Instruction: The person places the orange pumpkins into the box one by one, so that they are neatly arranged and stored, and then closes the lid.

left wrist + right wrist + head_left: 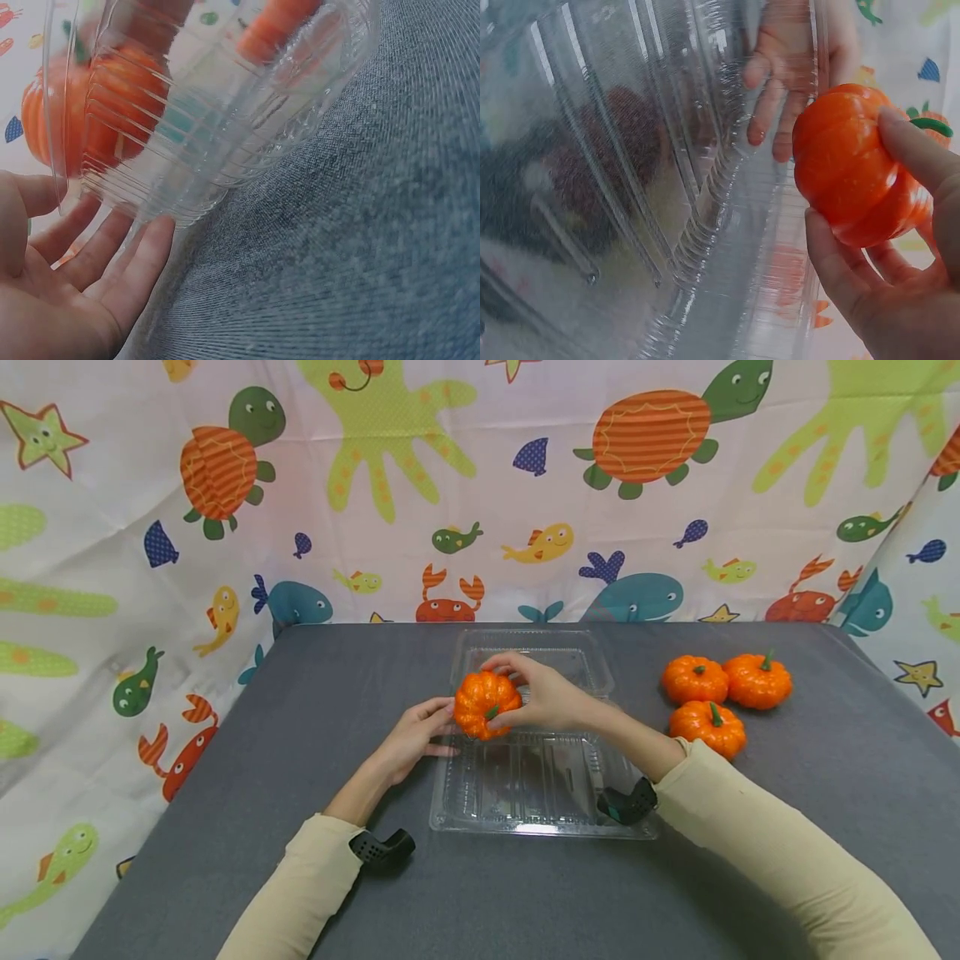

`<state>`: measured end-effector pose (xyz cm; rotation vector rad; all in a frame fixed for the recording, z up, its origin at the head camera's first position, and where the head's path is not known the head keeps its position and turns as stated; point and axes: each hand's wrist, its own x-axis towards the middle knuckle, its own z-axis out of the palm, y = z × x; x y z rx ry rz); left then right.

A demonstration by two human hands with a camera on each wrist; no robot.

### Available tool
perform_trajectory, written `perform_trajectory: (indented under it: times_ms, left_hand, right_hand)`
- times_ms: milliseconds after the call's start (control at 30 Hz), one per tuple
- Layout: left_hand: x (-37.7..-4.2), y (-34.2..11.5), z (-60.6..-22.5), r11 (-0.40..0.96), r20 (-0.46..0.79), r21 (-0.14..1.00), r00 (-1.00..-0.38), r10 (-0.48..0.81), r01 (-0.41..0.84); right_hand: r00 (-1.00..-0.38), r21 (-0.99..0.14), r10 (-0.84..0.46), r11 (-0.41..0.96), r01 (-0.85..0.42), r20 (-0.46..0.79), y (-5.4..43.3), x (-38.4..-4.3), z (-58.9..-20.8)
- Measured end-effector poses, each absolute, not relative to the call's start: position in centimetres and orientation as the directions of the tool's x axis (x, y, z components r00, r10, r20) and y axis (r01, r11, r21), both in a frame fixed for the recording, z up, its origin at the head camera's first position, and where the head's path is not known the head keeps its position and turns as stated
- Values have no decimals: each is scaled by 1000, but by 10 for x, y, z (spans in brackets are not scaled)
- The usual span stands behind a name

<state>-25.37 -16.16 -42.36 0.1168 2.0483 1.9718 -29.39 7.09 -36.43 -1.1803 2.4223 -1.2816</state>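
My right hand (546,693) grips a small orange toy pumpkin (480,702) with a green stem, thumb on one side and fingers on the other. The pumpkin is above the left part of a clear plastic clamshell container (525,785). Its lid (592,652) lies folded back on the far side. At the container's left side is my left hand (408,739), its fingers fairly straight. In the left wrist view, the fingertips (161,229) touch the container's ribbed wall. The right wrist view shows the pumpkin (847,165) beside the clear wall.
Three more orange pumpkins stand grouped on the right: one at the left (693,681), one at the right (757,683) and one in front (705,731). All rests on a dark grey table (337,677). A curtain with sea animals (510,585) hangs behind its far edge.
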Motion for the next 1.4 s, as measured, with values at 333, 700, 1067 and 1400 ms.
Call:
perform_trajectory:
  times_ms: [333,700,1067,1400]
  left_hand:
    - [-254,-161,-422,44,-154,988,-955,253,-147]
    - [-254,-161,-422,41,-163,987,-961,223,-158]
    - [-250,-159,-418,40,-178,984,-965,193,-174]
    - [-248,-157,-415,18,-197,980,-973,122,-196]
  right_hand:
    - [-612,-622,-741,348,-702,275,69,-287,-365]
    - [-624,-630,-750,380,-678,219,68,-287,-372]
    - [-613,-665,-773,373,-647,162,73,-286,-369]
    - [-615,-694,-779,374,-615,126,73,-277,-364]
